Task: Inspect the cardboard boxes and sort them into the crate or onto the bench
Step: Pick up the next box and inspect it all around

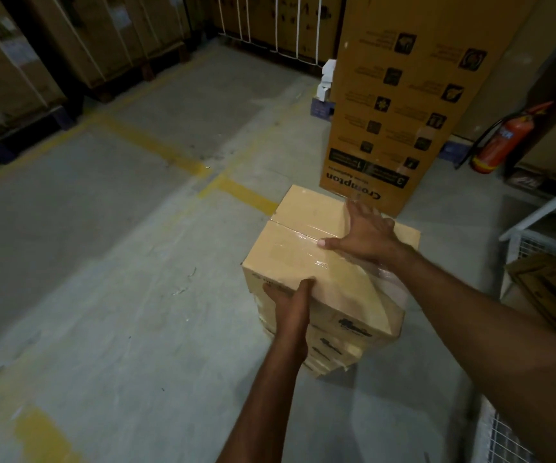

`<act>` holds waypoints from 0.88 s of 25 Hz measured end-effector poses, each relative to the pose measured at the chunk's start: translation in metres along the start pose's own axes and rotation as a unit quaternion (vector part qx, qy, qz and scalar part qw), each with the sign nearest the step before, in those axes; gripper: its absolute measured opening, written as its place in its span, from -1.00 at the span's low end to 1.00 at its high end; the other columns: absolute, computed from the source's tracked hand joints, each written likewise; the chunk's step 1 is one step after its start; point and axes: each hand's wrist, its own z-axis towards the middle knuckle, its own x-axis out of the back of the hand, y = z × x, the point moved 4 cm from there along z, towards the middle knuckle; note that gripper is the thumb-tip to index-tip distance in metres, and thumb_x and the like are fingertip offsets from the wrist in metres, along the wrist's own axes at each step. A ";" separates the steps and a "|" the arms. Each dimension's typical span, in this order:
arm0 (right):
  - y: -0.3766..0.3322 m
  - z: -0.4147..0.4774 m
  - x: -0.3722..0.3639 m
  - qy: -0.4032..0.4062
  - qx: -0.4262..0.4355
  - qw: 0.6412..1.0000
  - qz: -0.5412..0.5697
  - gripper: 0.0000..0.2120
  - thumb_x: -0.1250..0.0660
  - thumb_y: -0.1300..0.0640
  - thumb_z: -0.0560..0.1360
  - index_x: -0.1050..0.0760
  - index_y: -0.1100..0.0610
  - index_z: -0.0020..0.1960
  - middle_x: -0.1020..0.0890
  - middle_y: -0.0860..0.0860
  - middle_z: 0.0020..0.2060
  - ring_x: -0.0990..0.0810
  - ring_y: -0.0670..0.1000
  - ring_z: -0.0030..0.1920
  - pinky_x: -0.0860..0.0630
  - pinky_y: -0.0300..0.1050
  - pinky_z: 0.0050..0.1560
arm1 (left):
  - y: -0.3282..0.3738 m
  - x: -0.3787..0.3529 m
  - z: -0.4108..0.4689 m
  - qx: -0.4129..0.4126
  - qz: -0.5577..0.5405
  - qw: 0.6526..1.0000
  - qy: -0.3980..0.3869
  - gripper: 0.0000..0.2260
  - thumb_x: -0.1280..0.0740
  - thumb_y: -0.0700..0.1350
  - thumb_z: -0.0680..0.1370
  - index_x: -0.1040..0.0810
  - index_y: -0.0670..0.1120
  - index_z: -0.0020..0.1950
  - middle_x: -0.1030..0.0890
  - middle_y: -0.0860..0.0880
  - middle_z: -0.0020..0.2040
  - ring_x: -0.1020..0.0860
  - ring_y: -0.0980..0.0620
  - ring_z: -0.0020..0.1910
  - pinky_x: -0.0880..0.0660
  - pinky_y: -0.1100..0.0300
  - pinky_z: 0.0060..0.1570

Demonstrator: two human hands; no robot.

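Note:
A tan cardboard box, taped shut along its top seam, sits on top of a stack of similar boxes on the floor. My left hand grips the box's near left corner, thumb on top and fingers on the side face. My right hand lies flat on the top, fingers spread toward the far right edge. A white wire crate stands at the right, with flattened cardboard inside. No bench shows in this view.
A tall printed carton stands just behind the stack. A red fire extinguisher leans at the right wall. Palletised cartons line the left and back. Grey concrete floor with yellow lines spreads to the left.

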 end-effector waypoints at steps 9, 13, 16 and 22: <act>0.021 -0.094 0.035 0.139 -0.101 0.978 0.114 -0.07 -0.32 -0.56 0.36 -0.32 0.11 0.44 -0.39 0.18 0.39 -0.31 0.23 0.43 -0.31 0.20 0.36 | 0.026 0.004 -0.054 -0.150 -0.001 0.984 0.097 -0.16 -0.40 0.36 0.50 -0.11 0.12 0.65 -0.40 0.03 0.55 -0.45 -0.10 0.47 -0.43 -0.16 0.45; 0.029 -0.177 0.072 0.214 -0.083 0.943 0.243 -0.18 -0.35 -0.54 0.35 -0.25 0.03 0.30 -0.56 0.10 0.24 -0.58 0.21 0.19 -0.56 0.09 0.10 | 0.048 0.008 -0.122 -0.263 0.088 0.952 0.131 -0.27 -0.30 0.49 0.49 -0.29 0.19 0.56 -0.51 0.08 0.44 -0.54 -0.07 0.37 -0.49 -0.16 0.37; 0.038 -0.240 0.106 0.264 -0.110 0.923 0.257 -0.20 -0.20 -0.62 0.35 -0.35 0.01 0.24 -0.59 0.07 0.17 -0.58 0.19 0.15 -0.55 0.11 0.10 | 0.057 0.004 -0.192 -0.320 0.128 0.927 0.150 -0.25 -0.29 0.56 0.43 -0.32 0.24 0.53 -0.49 0.11 0.42 -0.55 -0.05 0.34 -0.53 -0.20 0.32; 0.075 -0.398 0.154 0.330 -0.117 0.886 0.305 -0.18 -0.06 -0.66 0.38 -0.38 0.05 0.18 -0.61 0.07 0.04 -0.59 0.16 0.04 -0.55 0.09 0.05 | 0.028 -0.010 -0.360 -0.378 0.148 0.899 0.167 -0.41 -0.35 0.55 0.41 -0.33 0.18 0.20 -0.57 0.15 0.14 -0.60 0.05 0.04 -0.55 0.00 0.06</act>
